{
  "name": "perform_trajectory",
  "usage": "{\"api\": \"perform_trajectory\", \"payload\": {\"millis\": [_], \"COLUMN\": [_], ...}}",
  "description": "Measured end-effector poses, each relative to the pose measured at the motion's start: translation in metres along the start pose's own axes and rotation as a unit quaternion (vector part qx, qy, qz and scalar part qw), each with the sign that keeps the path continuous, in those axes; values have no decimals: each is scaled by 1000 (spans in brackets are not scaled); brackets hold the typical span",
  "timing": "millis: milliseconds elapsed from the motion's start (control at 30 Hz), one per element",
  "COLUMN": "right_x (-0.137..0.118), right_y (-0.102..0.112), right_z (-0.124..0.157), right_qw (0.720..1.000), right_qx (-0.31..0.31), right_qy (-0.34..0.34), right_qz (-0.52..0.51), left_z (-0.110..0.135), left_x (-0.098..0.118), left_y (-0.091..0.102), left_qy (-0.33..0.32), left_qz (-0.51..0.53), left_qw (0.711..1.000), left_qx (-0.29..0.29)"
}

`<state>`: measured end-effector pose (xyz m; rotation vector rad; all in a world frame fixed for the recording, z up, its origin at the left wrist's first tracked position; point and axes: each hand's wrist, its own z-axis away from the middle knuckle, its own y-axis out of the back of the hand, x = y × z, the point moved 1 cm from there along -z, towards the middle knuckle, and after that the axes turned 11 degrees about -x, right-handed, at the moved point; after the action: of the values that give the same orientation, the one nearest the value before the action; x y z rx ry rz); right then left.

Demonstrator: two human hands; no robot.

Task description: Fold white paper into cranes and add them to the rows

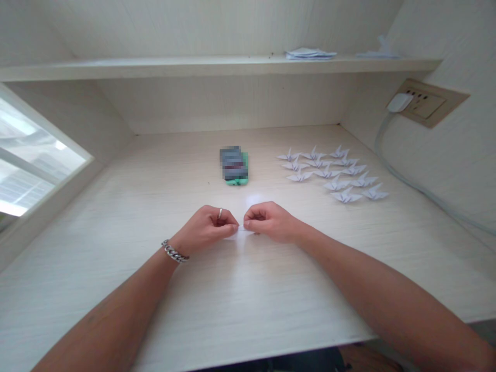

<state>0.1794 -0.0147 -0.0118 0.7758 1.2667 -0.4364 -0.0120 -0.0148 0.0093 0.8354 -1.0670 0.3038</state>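
Together, the left hand (pixel 205 226) and right hand (pixel 271 222) pinched a piece of paper (pixel 240 233) between thumbs and fingers, over the desk (pixel 232 305). It was white and narrow, its ends partly hidden by the hands. Beyond the fingers lay a blurred phone (pixel 234 165); farther right, white paper cranes (pixel 346 196). Higher beyond, a shelf (pixel 174 68) held stacked papers (pixel 310 54) and a socket (pixel 434 111) a plug (pixel 400 102).

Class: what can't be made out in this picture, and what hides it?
All in head view:
- Small white paper piece: full shape, covered by left hand and right hand.
- Dark-and-green rectangular object: surface, pixelated.
- Pale grey cable: far end, cut off by right edge.
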Motion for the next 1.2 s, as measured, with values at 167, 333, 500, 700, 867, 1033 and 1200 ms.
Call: {"api": "perform_trajectory", "payload": {"millis": [167, 333, 500, 700, 867, 1033, 1200], "right_x": [2, 6, 8, 3, 5, 10, 8], "right_y": [1, -1, -2, -4, 0, 4, 1], "right_z": [0, -1, -3, 0, 1, 0, 0], "right_qw": [1000, 999, 998, 991, 992, 997, 996], "right_qx": [-2, 26, 60, 73, 72, 69, 75], "right_qy": [-1, 9, 24, 59, 52, 18, 41], "right_qz": [-16, -32, -8, 97, 89, 31, 13], "left_z": [4, 4, -1, -1, 0, 3, 2], "left_x": [1, -5, -10, -9, -8, -9, -8], "left_y": [6, 10, 2, -5, 0, 7, 2], "left_qy": [4, -14, -25, -51, -49, -42, -36], "left_qz": [-3, 9, -25, -62, -33, 11, 4], "left_qw": [1000, 998, 997, 995, 997, 998, 998], "left_qx": [0, 65, 73, 60, 49, 49, 49]}}
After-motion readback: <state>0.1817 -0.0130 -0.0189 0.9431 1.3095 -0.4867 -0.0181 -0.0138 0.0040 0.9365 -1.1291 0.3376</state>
